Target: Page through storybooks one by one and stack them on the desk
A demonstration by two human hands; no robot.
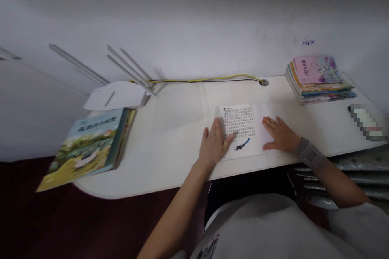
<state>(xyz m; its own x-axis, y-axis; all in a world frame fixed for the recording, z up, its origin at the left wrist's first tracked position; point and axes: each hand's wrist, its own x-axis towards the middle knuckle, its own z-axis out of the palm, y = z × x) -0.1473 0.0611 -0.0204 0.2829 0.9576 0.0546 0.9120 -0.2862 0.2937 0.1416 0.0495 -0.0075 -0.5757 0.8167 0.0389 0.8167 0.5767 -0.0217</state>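
An open book point(243, 129) lies on the white desk point(170, 141), with dense printed text on its left page. My left hand point(215, 142) rests flat on that page's lower left, fingers spread. My right hand point(280, 133) lies flat on the pale right page and holds nothing. A small blue and black pen point(243, 144) lies on the lower left page, just past my left fingertips. A grey band point(310, 153) wraps my right wrist.
A picture book point(86, 149) overhangs the desk's left edge, beside a white desk lamp point(117, 95). At the back right stands a stack of several books point(319, 79). A yellow cable point(206, 79) runs to a desk grommet point(264, 82). A pixelated object point(369, 123) sits at the right edge.
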